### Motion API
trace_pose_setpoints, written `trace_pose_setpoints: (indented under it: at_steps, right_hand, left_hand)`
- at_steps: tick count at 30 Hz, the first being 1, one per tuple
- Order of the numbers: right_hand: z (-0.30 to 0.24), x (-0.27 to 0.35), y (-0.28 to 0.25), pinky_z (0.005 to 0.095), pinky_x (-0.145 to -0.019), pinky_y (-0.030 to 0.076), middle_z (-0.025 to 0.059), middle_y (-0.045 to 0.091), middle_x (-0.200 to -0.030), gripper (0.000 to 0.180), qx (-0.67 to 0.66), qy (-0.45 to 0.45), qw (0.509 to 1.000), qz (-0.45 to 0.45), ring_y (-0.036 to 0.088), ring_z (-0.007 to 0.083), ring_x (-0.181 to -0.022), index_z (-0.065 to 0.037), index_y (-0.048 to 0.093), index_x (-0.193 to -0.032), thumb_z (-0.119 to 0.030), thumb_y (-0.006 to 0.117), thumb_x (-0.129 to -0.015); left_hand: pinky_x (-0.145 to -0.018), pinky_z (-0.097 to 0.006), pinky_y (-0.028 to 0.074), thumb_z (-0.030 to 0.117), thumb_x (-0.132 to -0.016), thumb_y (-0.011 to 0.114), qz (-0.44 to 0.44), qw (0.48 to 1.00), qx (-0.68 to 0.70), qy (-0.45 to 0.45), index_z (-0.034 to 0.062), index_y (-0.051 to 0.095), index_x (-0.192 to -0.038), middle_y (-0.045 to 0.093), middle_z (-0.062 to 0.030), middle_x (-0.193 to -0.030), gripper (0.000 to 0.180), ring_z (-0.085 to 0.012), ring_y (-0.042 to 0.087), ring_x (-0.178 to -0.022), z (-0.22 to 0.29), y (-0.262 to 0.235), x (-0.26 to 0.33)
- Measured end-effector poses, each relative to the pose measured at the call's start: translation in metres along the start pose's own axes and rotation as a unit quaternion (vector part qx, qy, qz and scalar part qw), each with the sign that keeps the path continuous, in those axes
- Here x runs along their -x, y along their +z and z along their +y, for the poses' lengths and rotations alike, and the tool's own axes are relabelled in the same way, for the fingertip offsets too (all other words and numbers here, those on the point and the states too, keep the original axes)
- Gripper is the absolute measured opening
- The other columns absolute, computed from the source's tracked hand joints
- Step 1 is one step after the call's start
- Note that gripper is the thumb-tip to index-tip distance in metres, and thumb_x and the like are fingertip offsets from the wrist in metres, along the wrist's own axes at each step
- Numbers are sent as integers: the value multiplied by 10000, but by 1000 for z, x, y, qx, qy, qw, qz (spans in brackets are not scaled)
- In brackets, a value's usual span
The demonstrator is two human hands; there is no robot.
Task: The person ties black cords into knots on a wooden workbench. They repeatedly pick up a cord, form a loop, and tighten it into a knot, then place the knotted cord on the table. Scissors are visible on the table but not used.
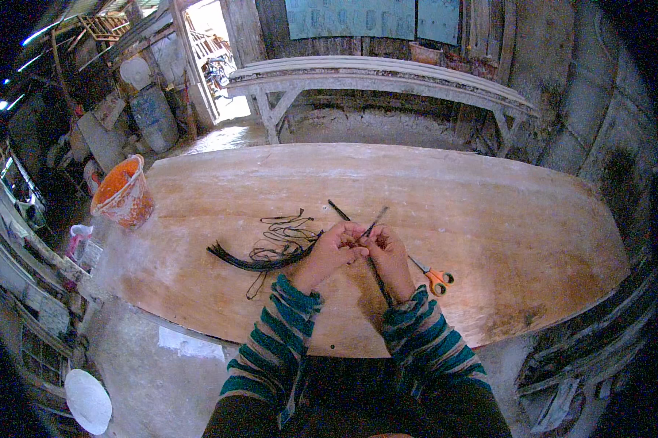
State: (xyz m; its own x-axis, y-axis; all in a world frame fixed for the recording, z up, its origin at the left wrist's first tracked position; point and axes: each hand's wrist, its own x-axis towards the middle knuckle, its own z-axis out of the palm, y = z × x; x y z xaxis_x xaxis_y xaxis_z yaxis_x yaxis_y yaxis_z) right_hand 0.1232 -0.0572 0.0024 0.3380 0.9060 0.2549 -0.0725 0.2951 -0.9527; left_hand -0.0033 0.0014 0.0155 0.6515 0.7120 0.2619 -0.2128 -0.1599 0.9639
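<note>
Near the middle of the wooden table (526, 226), my left hand (329, 254) and my right hand (390, 257) meet, fingers pinched together. Two thin black strips cross at my fingertips; one strip (337, 209) slants up to the left, the other (378, 217) up to the right. A dark length (379, 283) trails below, between my hands. What the fingertips do at the crossing is too small to make out. Left of my left hand lies a bundle of black strips (256, 264), with loose thin cords (289, 228) around it. Orange-handled scissors (437, 279) lie beside my right hand.
An orange bucket (137, 206), smeared with white, stands at the table's left end. Behind the table runs a long pale bench (387, 69). A blue barrel (154, 120) stands at the back left, near a bright doorway. A white round object (89, 401) lies at lower left.
</note>
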Motion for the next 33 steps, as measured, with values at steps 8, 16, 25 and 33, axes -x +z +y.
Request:
trace_pose_setpoints:
  at_steps: [8,16,25,33]
  right_hand:
    - [-21,-2,-12,207,-633,389,20,575,-779,55,-126,84,988,23,514,86,-699,-105,500,-831,-92,525,-783]
    - [-31,0,-8,217,-671,398,9,581,-816,88,-161,99,982,21,530,92,-768,-130,501,-880,-82,513,-806]
    - [-44,6,-6,258,-763,427,51,592,-895,112,-229,67,967,-85,552,144,-904,-43,552,-922,-95,507,-834]
    - [-34,3,-8,239,-677,436,37,588,-781,134,-12,18,998,-56,555,133,-714,-37,546,-892,-10,584,-766]
  left_hand:
    - [-799,-255,422,20,-761,579,1,1000,6,-29,47,505,-1007,552,-27,-963,258,-125,521,-900,-1,-4,-1]
    - [-623,-212,432,68,-791,520,151,988,10,-27,47,545,-949,556,-7,-805,162,-93,519,-698,-19,-16,-3]
    - [-502,-198,425,102,-779,495,229,972,-20,-46,28,566,-860,536,-16,-693,130,-73,481,-546,-14,-24,-4]
    - [-481,-207,416,135,-786,568,212,974,10,-75,39,566,-786,522,-19,-662,95,-76,480,-516,-17,-24,-5]
